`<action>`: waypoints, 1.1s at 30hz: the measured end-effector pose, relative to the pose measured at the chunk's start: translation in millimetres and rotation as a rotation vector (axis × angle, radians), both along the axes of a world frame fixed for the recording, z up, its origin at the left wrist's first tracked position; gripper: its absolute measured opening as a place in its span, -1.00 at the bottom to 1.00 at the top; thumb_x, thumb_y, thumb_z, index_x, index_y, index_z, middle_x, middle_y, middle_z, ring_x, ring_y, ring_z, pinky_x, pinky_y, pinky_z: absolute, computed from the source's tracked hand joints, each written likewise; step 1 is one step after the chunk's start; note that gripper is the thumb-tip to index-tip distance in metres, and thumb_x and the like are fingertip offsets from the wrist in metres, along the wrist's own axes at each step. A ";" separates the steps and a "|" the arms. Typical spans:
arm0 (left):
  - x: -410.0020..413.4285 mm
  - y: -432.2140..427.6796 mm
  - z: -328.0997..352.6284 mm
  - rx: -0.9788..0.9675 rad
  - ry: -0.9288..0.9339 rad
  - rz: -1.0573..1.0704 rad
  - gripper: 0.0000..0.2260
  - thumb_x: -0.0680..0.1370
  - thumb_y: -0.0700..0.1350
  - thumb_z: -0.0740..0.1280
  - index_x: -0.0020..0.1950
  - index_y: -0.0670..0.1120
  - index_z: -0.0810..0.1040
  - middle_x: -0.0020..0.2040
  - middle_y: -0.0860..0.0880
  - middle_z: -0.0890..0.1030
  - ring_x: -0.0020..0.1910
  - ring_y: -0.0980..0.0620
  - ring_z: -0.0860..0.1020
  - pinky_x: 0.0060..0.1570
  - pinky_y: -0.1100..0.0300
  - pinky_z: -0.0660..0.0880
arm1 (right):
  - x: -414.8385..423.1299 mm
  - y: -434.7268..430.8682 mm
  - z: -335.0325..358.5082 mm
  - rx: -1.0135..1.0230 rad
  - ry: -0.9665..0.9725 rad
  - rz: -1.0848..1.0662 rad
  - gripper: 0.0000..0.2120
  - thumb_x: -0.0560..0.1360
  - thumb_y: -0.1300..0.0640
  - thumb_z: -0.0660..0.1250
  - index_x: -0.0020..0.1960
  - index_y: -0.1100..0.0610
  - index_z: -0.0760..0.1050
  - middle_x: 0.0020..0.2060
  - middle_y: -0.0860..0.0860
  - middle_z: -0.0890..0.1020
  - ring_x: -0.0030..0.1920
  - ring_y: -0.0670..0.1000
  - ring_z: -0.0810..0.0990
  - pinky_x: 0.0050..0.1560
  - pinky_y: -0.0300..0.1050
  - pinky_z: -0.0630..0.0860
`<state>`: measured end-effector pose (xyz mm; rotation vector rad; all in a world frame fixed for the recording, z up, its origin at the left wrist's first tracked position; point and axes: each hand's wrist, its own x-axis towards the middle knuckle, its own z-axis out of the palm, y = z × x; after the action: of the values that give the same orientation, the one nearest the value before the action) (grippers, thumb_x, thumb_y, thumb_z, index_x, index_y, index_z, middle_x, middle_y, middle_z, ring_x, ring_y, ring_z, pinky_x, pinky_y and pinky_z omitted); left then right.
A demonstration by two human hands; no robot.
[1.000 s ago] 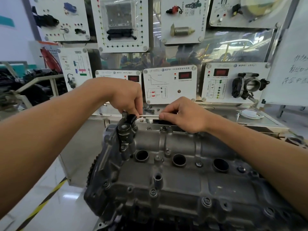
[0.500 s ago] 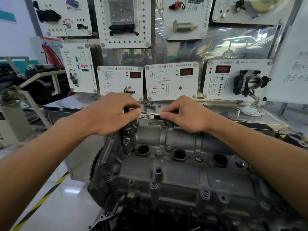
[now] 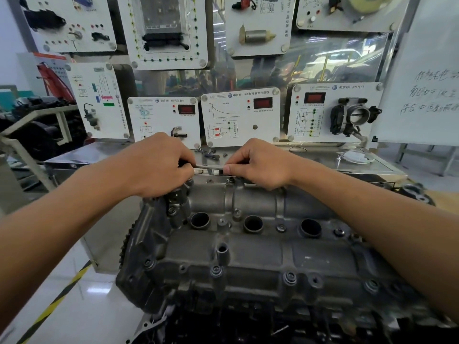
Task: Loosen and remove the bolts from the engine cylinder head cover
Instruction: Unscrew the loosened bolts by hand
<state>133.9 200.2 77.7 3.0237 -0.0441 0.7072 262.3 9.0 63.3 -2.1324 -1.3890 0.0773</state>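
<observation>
Cylinder head cover (image 3: 248,249) fills the head view's centre, bolts (image 3: 216,270) seated along its near edge; at its far edge the left hand (image 3: 159,165) curls its fingers round one end of a thin metal bar (image 3: 210,166); the right hand (image 3: 258,165) pinches the other end between thumb and forefinger

tool (image 3: 210,166) ends hidden, whiteboard writing (image 3: 434,93) cut off
</observation>
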 end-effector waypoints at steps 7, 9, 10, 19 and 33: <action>4.1 0.0 -3.1 -0.036 0.005 0.014 -0.76 0.54 -0.02 0.24 -0.06 0.03 0.71 -0.18 0.15 0.62 -0.20 0.18 0.53 -0.22 0.29 0.39 | 0.5 15.3 2.6 -0.009 -0.150 0.007 -0.72 0.63 0.10 0.32 -0.17 0.20 0.66 -0.34 0.05 0.62 -0.36 -0.06 0.45 -0.23 -0.22 0.39; 3.0 2.1 -5.9 -0.059 -0.014 0.016 -0.74 0.56 0.00 0.22 -0.08 0.00 0.70 -0.10 0.10 0.63 -0.12 0.14 0.54 -0.13 0.20 0.42 | -1.0 21.2 3.7 -0.005 -0.169 0.034 -0.61 0.63 0.17 0.30 -0.38 -0.02 0.52 -0.48 -0.12 0.54 -0.42 -0.10 0.41 -0.26 -0.18 0.35; 2.0 3.3 -7.3 -0.074 -0.029 0.024 -0.71 0.58 0.02 0.21 -0.09 -0.05 0.70 -0.08 0.04 0.64 -0.10 0.07 0.55 -0.09 0.13 0.45 | -1.7 25.3 4.8 0.004 -0.171 0.042 -0.52 0.62 0.20 0.30 -0.44 -0.10 0.40 -0.55 -0.18 0.47 -0.46 -0.13 0.39 -0.29 -0.23 0.31; -2.9 4.8 -10.5 -0.164 -0.138 0.059 -0.66 0.59 -0.01 0.24 -0.15 -0.24 0.65 -0.19 -0.21 0.67 -0.16 -0.18 0.61 -0.21 0.01 0.52 | -4.2 35.5 6.1 -0.025 -0.198 0.023 -0.56 0.60 0.22 0.26 -0.45 0.21 0.37 -0.53 0.01 0.35 -0.49 -0.08 0.24 -0.40 -0.31 0.25; 2.8 5.3 -6.2 -0.109 -0.058 0.065 -0.72 0.56 0.02 0.26 -0.20 -0.04 0.69 -0.39 -0.04 0.62 -0.35 0.02 0.53 -0.40 0.22 0.40 | -12.1 56.8 12.9 -0.116 -0.394 0.044 -0.69 0.64 0.12 0.26 -0.26 0.17 0.54 -0.39 0.06 0.56 -0.34 0.06 0.48 -0.14 0.09 0.52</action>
<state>136.7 205.4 71.6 2.9128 0.0879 0.7750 250.1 65.9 76.2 -2.2978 -1.6881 -0.2656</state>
